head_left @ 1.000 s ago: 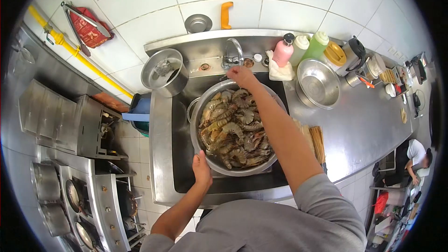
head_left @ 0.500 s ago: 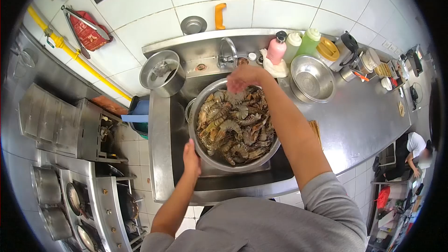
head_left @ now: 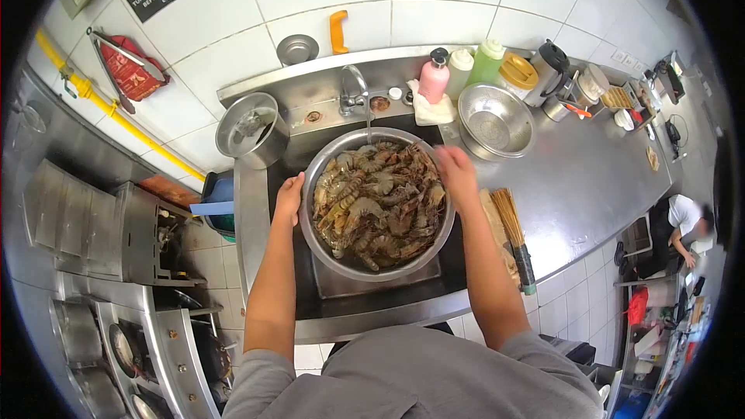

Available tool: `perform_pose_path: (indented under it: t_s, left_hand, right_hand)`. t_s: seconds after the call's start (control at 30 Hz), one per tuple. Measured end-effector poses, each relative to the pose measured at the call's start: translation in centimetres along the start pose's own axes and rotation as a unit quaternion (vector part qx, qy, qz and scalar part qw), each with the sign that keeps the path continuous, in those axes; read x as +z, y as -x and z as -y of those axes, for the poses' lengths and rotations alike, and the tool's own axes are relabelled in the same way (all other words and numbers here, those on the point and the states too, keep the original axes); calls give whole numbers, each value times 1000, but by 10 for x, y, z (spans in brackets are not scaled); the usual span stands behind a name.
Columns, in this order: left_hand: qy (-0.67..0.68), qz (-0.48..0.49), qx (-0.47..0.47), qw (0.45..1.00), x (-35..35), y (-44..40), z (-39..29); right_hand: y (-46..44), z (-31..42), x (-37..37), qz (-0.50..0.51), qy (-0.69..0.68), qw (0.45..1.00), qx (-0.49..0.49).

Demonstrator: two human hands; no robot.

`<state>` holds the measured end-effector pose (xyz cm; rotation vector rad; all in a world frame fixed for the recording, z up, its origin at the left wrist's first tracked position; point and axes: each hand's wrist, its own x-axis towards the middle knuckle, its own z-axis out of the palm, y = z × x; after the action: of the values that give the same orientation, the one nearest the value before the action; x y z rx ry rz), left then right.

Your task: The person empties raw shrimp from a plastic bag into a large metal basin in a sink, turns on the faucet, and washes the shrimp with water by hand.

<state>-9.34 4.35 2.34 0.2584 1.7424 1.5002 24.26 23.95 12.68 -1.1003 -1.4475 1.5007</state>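
A large metal bowl (head_left: pixel 317 242) full of raw, whole shrimp (head_left: pixel 380 202) stands in the sink (head_left: pixel 341 304). My left hand (head_left: pixel 289 199) is closed on the bowl's left rim. At the upper right rim is my right hand (head_left: pixel 459 178), its fingers smeared by motion; whether they touch the bowl I cannot tell. Water runs in a thin stream from the faucet (head_left: pixel 355 93) at the bowl's far edge.
A deep pot (head_left: pixel 272 143) sits left of the faucet. To the right are a metal colander (head_left: pixel 497 122), a pink bottle (head_left: pixel 434 77) and a stick brush (head_left: pixel 514 229) on the counter (head_left: pixel 574 186). Another person (head_left: pixel 673 233) is at far right.
My right hand has moved from over the shrimp near the faucet to the bowl's right side. My left hand has moved up to the left rim. The faucet's stream now shows.
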Motion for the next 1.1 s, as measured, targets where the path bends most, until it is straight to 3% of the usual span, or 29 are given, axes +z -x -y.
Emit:
perform_pose_path:
  t_s: [0.07, 0.17, 0.2, 0.23, 0.37, 0.53, 0.6, 0.67, 0.83, 1.0, 1.1]
  left_hand:
    - [-39, -1, -21, 999, 10, 10, -14]
    - [-70, 22, -18, 997, 11, 1, -4]
    - [-56, 36, 0, 998, 13, 4, -4]
    - [-59, 41, 0, 997, 15, 8, -4]
    - [-76, -5, 34, 997, 12, 14, 3]
    - [-5, -39, 42, 998, 1, 39, 31]
    - [62, -80, 71, 992, 3, 51, 48]
    - [26, -98, 71, 992, -2, 62, 67]
    - [91, -133, 60, 985, 19, 124, 70]
    - [135, -139, 68, 979, 27, 156, 85]
    - [89, -108, 51, 989, 23, 168, 92]
  right_hand:
    - [32, -38, -34, -106, -66, 992, -3]
    - [72, -95, -53, -107, -48, 992, -45]
    - [81, -111, -51, -111, 26, 992, -45]
    - [89, -115, -47, -115, 99, 987, -46]
    - [98, -106, -16, -129, 171, 977, 11]
    - [52, -126, -13, -157, 115, 981, -21]
    - [37, -104, -18, -78, 105, 991, 21]
    - [9, -117, -24, -77, 127, 989, -3]
    - [-26, -90, -20, -14, 274, 961, -45]
    - [-49, -71, -7, 24, 378, 923, -66]
    - [-62, -62, -1, 54, 437, 893, -91]
